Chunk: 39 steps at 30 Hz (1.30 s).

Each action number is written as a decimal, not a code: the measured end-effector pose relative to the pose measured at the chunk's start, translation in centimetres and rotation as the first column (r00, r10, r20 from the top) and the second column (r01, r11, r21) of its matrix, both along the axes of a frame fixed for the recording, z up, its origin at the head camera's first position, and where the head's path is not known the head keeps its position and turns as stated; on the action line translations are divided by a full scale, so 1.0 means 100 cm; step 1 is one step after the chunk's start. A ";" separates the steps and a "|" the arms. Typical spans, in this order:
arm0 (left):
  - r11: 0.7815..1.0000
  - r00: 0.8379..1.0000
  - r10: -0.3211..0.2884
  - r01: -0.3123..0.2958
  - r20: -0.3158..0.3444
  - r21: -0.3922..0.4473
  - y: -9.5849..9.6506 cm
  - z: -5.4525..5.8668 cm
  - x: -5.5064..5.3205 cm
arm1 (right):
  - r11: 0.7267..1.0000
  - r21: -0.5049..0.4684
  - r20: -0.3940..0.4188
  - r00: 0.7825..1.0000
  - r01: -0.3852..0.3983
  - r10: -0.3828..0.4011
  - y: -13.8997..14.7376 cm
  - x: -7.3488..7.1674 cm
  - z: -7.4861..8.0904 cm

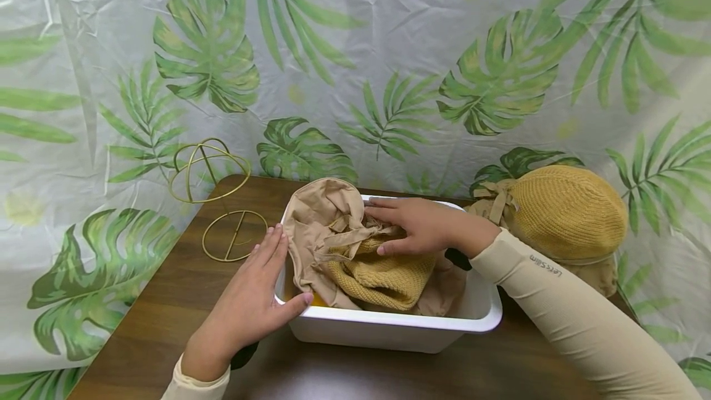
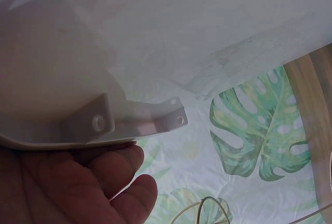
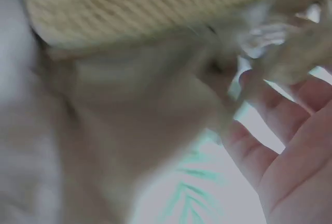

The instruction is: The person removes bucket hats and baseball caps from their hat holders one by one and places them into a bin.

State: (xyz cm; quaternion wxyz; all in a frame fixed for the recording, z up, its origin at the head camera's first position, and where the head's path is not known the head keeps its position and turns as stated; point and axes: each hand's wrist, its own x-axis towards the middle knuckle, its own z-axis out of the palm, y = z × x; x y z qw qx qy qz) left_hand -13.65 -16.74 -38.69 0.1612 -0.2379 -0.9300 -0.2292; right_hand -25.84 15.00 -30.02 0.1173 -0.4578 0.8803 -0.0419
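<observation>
A white plastic tub [image 1: 389, 320] stands on the table. In it lies a crumpled mustard knit hat [image 1: 389, 279] with tan cloth [image 1: 308, 227] and a tied strip bunched about it. My left hand [image 1: 244, 298] rests on the tub's left rim, fingers straight and thumb spread along the near edge. The left wrist view shows that hand [image 2: 88, 187] against the rim's underside. My right hand [image 1: 422, 227] lies over the knit and cloth with fairly straight fingers. In the right wrist view, blurred cloth [image 3: 140, 99] hangs beside the right hand's fingers [image 3: 275, 107].
A gold wire hat stand [image 1: 236, 236] is left of the tub. At the right, another mustard knit hat [image 1: 572, 212] with tan cloth sits rounded and upright. Behind the brown wooden table [image 1: 150, 320] hangs a leaf-printed curtain [image 1: 389, 36].
</observation>
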 end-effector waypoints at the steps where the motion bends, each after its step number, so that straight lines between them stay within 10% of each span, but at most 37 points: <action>1: 1.000 1.000 0.001 -0.001 0.001 0.000 0.000 0.000 0.000 | 1.000 -0.018 -0.010 1.000 -0.004 0.003 -0.001 -0.001 0.005; 12: 1.000 0.999 0.009 -0.008 0.035 -0.011 -0.002 0.003 -0.003 | 0.991 -0.109 -0.068 0.996 -0.071 0.064 -0.040 -0.027 0.038; 24: 1.000 1.000 0.002 -0.002 0.014 0.004 0.000 0.000 0.002 | 0.971 -0.066 -0.089 0.971 -0.230 0.224 -0.093 -0.040 0.025; 39: 1.000 1.000 -0.010 0.010 -0.027 0.008 0.000 0.000 0.002 | 0.940 -0.121 -0.048 0.948 -0.318 0.314 -0.054 -0.024 0.007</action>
